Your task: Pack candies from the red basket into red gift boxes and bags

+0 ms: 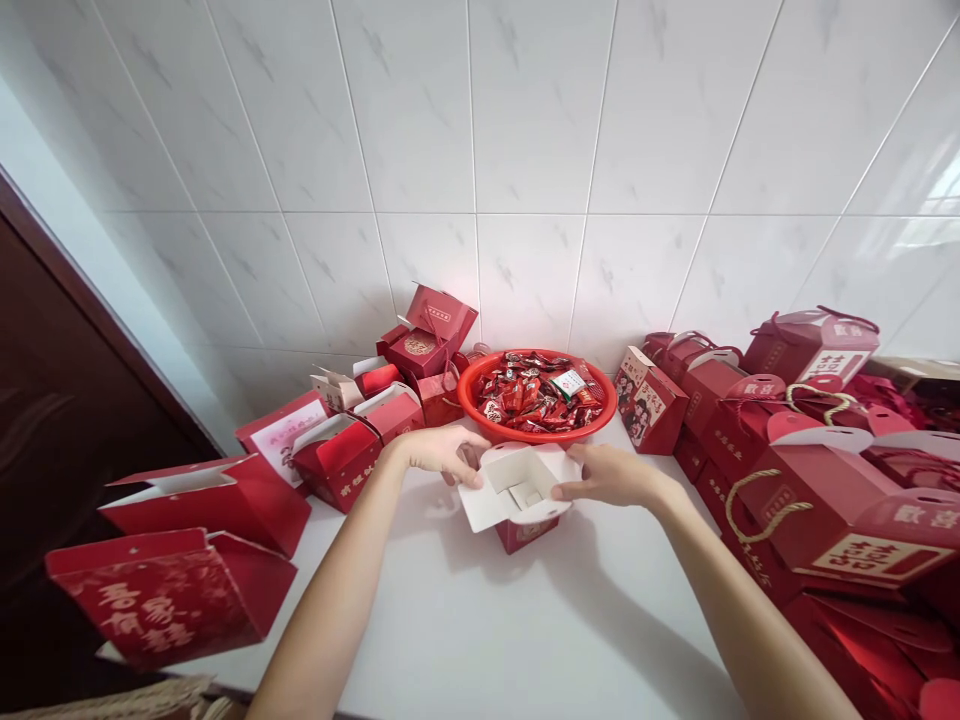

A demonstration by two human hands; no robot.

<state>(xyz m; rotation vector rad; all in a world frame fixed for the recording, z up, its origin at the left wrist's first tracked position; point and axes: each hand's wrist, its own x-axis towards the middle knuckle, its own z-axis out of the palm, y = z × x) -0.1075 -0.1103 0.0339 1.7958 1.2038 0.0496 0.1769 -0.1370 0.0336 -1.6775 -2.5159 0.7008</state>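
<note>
A small red gift box (527, 534) stands on the white table (480, 630), its white-lined flaps spread and its top open. Looking down into it, I see white folded card at the bottom and no contents. My left hand (444, 456) has its fingers closed on the left flap, thumb on the inner white side. On the opposite side, my right hand (606, 475) pinches the right flap with its thumb over the inner edge. Just behind the box sits a red plastic basin (466, 400) full of red-wrapped sweets (525, 392).
Several open red boxes (172, 600) line the left side. More red boxes (420, 345) lean at the back. Closed boxes with rope handles (825, 500) are stacked high on the right. A tiled wall (525, 130) borders the table behind.
</note>
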